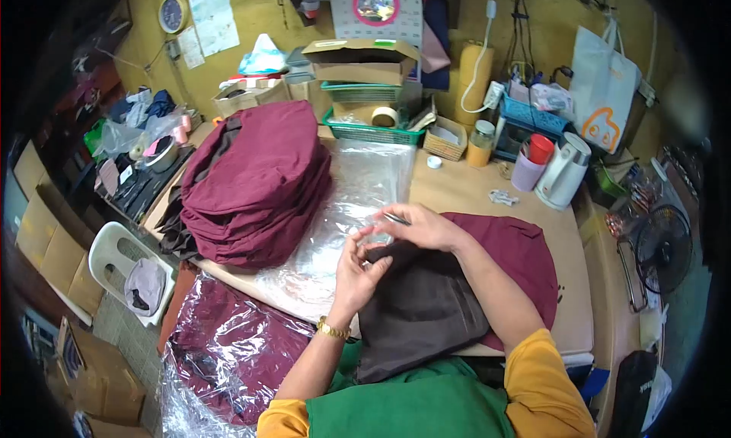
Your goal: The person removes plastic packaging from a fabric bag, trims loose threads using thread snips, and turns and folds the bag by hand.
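A dark brown cloth piece (422, 305) lies at the table's front edge, partly over a maroon cloth item (521, 259). My left hand (359, 270) is at the upper left corner of the dark cloth, its thumb and fingers closed on that edge. Just above it, my right hand (411, 226) has curled fingers around a small dark metal tool, whose exact kind I cannot make out. The fingertips of both hands nearly meet. Behind them lie clear plastic bags (350, 187). A tall stack of maroon cloth items (255, 183) stands to the left.
Maroon items in clear plastic (228, 346) hang low at the front left. At the back are green baskets (373, 133), a jar (480, 143), a red cup (540, 149) and a white kettle (563, 171). A white chair (114, 247) stands left; a fan (664, 247) is right.
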Demonstrator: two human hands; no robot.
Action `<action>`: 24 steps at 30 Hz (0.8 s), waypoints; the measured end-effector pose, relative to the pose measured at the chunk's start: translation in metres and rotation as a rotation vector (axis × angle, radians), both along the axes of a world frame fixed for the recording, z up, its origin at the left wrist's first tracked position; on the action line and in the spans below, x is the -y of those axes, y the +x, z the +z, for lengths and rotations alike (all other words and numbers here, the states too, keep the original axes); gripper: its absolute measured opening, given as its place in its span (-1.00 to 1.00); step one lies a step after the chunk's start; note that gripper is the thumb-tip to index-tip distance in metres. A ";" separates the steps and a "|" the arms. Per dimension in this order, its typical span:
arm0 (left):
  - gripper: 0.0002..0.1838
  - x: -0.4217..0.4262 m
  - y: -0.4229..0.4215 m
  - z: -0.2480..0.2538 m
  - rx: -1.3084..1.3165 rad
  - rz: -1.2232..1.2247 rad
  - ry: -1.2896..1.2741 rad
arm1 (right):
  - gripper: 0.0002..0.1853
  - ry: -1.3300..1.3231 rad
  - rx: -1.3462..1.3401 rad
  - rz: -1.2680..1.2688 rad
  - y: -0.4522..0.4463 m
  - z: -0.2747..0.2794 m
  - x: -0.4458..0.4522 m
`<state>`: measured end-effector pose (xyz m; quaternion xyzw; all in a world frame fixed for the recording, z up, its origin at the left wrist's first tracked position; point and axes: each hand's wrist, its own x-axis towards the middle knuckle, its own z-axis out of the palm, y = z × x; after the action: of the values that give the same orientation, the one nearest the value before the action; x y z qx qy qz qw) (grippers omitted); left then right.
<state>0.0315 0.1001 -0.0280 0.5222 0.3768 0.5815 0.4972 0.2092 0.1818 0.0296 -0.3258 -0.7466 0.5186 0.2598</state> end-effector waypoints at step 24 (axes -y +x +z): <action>-0.52 0.033 -0.024 0.047 -0.029 -0.247 -0.277 | -0.78 0.563 0.150 -0.439 0.002 0.027 0.107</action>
<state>0.0076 0.0674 0.0193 0.4994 0.3933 0.4508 0.6266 0.2116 0.0749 0.0562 -0.4313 -0.7894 0.1992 0.3888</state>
